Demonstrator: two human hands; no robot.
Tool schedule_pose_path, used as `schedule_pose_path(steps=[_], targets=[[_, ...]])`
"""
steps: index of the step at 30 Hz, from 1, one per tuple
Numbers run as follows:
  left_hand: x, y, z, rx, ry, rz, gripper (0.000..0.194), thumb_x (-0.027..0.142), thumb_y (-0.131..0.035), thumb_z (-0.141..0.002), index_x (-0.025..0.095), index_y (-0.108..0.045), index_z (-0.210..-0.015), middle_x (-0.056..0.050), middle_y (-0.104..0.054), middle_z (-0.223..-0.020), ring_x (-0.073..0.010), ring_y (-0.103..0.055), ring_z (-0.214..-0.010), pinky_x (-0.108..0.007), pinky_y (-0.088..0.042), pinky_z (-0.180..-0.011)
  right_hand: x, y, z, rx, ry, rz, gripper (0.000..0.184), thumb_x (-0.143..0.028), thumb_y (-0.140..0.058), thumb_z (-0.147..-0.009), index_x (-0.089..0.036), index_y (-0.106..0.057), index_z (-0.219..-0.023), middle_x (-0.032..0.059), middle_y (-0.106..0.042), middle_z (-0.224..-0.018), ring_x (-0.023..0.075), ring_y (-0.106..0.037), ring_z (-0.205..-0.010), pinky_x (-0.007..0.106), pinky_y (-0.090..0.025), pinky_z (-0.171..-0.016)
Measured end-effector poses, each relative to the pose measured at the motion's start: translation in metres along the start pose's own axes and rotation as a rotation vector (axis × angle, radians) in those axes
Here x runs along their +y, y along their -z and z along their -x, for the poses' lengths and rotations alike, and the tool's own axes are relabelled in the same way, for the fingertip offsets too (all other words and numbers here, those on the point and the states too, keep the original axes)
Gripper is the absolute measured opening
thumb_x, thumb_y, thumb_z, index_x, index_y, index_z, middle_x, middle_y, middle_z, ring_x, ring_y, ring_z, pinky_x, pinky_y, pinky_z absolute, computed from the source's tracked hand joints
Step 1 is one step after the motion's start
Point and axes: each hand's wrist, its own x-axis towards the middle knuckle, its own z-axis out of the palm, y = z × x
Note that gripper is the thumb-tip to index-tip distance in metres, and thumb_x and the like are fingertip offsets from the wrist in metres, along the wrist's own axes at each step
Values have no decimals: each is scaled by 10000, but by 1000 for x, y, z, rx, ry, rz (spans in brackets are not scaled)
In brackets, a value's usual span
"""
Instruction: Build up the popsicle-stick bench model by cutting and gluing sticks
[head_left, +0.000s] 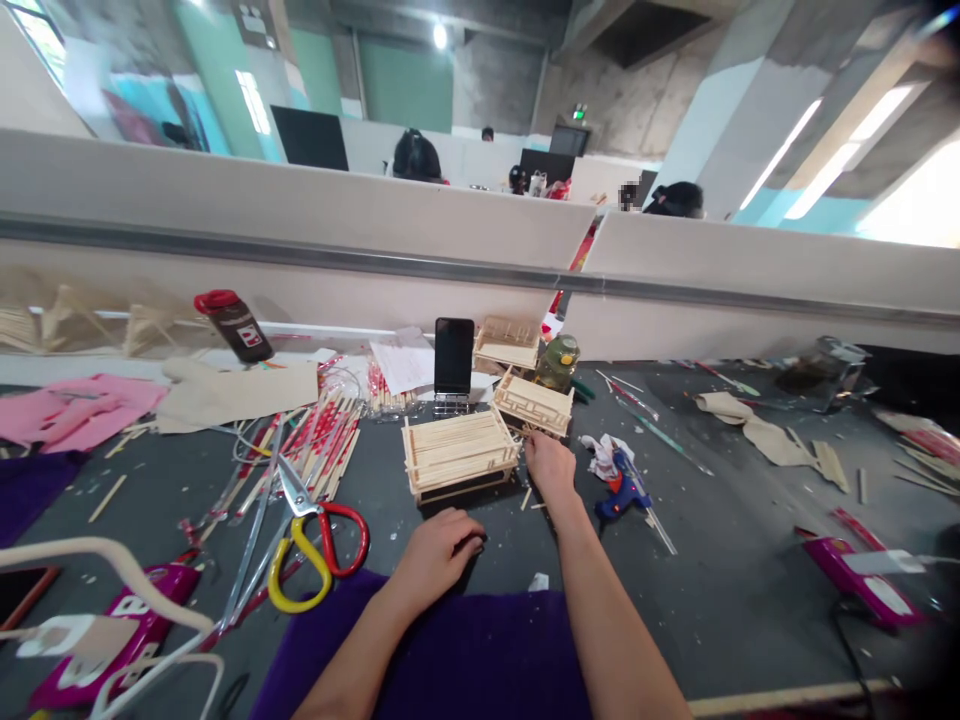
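Note:
My left hand (442, 553) rests on the dark table with its fingers curled in, and nothing shows in it. Just beyond it stands a box-shaped model of thin wooden sticks (459, 448), its top a flat row of sticks. My right hand (551, 468) is closed, its fingertips at the lower front edge of a smaller stick model (534, 402). What those fingers hold, if anything, is hidden. A blue hot glue gun (624, 488) lies right of this hand, beside crumpled white paper (609, 456).
Scissors with red and yellow handles (319, 555) lie left, near loose wooden sticks (330, 445). Behind the models stand a phone (454, 358), another stick model (508, 342) and a green bottle (559, 362). Magenta power strips (862, 580) with cables flank both sides. A partition (300, 215) bounds the table.

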Motion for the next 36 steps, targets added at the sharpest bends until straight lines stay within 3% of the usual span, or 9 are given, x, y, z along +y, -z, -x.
schedule_pose_path(steps=[5, 8, 11, 14, 19, 27, 32, 36], targets=[[-1, 0, 0, 37, -43, 15, 228, 273, -475, -955, 200, -692, -944, -52, -671, -848, -174, -596, -844, -284, -452, -752, 3, 22, 24, 97, -12, -151, 251, -302, -439, -913, -208, -671, -921, 44, -709, -900, 166, -645, -813, 231, -425, -668], [-1, 0, 1, 75, -73, 18, 244, 267, -455, -964, 196, -688, -966, -57, -659, -841, -172, -592, -834, -282, -458, -740, 4, 26, 44, 171, 36, -425, 277, -357, -448, -899, -177, -656, -876, 35, -678, -772, 154, -603, -683, 234, -438, -638], [3, -1, 1, 174, -95, 49, 253, 265, -438, -972, 195, -679, -1000, -63, -653, -858, -166, -595, -834, -278, -469, -745, -1, 21, 66, 233, 68, -809, 262, -400, -521, -852, -171, -638, -801, 19, -637, -679, 144, -549, -585, 238, -437, -576], [13, -3, -3, 336, -89, 154, 234, 272, -459, -968, 188, -671, -1017, -69, -656, -912, -161, -613, -855, -274, -487, -767, -13, 15, 85, 170, 115, -991, 237, -403, -572, -835, -177, -624, -785, -6, -607, -643, 122, -510, -535, 221, -414, -522], [32, -1, -16, 574, -46, 258, 212, 269, -525, -939, 196, -681, -1063, -77, -670, -1012, -182, -632, -939, -294, -511, -818, -28, 8, 96, -2, 282, -1096, 182, -349, -617, -825, -174, -666, -807, -6, -635, -669, 108, -506, -539, 213, -408, -525], [41, 0, -25, 619, 61, 330, 172, 260, -578, -889, 204, -724, -959, -57, -721, -955, -192, -669, -912, -316, -531, -834, -28, 8, 94, -103, 244, -1265, 207, -375, -603, -834, -197, -707, -853, 8, -696, -713, 116, -558, -502, 232, -474, -519], [40, -3, -32, 694, 275, 477, 181, 345, -650, -814, 176, -696, -859, -35, -712, -792, -166, -666, -702, -237, -533, -574, -22, 6, 94, -42, 194, -1302, 237, -387, -588, -854, -190, -700, -924, 21, -705, -714, 110, -552, -482, 224, -466, -493], [41, -2, -42, 729, 375, 597, 280, 430, -678, -770, 165, -676, -859, -56, -721, -847, -151, -650, -588, -199, -467, -407, -18, 2, 93, -9, 168, -1297, 250, -394, -589, -857, -179, -698, -923, 16, -685, -680, 106, -545, -481, 211, -450, -474]])
